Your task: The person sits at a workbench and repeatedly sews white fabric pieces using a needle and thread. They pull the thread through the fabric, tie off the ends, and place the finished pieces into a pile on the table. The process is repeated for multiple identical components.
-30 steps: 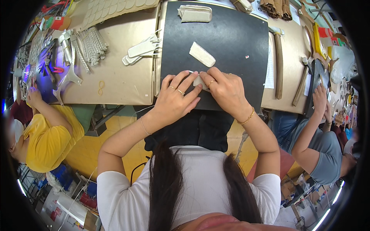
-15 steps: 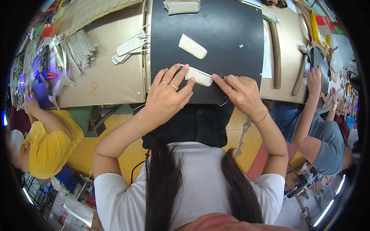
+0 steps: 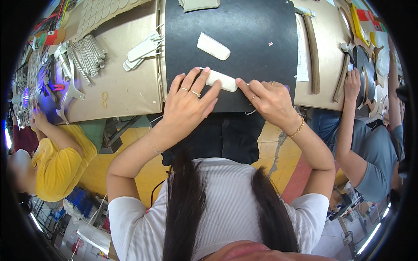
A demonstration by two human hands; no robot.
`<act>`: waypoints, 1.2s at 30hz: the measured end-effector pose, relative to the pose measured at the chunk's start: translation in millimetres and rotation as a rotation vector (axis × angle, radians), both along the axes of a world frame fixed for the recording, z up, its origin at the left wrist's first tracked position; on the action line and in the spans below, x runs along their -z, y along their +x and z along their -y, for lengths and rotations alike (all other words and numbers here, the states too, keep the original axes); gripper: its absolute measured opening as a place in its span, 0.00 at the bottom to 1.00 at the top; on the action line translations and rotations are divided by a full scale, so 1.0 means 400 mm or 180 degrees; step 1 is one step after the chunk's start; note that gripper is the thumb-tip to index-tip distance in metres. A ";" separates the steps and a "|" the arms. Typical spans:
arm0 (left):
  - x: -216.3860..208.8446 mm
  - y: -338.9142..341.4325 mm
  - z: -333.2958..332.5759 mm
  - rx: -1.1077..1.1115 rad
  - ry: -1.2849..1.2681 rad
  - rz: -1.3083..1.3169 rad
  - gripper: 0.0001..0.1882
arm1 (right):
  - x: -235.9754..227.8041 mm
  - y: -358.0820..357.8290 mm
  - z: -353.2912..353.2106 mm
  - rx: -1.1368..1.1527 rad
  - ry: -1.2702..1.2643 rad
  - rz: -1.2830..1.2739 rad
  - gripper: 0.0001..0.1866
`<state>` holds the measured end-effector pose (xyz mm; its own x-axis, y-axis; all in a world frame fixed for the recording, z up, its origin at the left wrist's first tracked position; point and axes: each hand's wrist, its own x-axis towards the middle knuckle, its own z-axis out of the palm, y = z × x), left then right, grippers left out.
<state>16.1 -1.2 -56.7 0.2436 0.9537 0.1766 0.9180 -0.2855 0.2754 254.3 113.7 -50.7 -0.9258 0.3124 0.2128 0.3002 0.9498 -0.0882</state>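
On the black mat, near its front edge, we find a white strip, flat and round-ended, lying slantwise between two bare hands. Left hand: fingers spread, fingertips resting at the strip's left end and hiding part of it from us. Right hand: fingers curled, one fingertip touching the strip's right end; we cannot tell whether anything is pinched (the thumb is out of sight). Just beyond, a second white piece stands in the way between the hands and a pale stack, which the frame cuts off.

Left of the mat, on the tan tabletop, we note white tabs with cords, a bundle of braided strips and a yellow band twisted into a figure eight. Right of it: a paper sheet, then a wooden-handled hammer lying lengthwise. Farther right, well apart from our pair, we log a co-worker's hand near a second hammer.
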 end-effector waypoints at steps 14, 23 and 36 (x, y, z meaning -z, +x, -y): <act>-0.044 -0.056 -0.054 -0.0399 0.0144 0.0013 0.16 | 0.006 -0.015 -0.038 -0.0080 0.0132 -0.0017 0.22; -0.037 -0.023 -0.086 0.0862 -0.0047 0.0921 0.15 | 0.027 -0.050 -0.105 0.0099 -0.0282 -0.0477 0.27; 0.019 -0.034 -0.123 0.1005 0.0494 0.0115 0.19 | -0.026 -0.089 -0.058 0.1788 -0.2535 -0.0681 0.11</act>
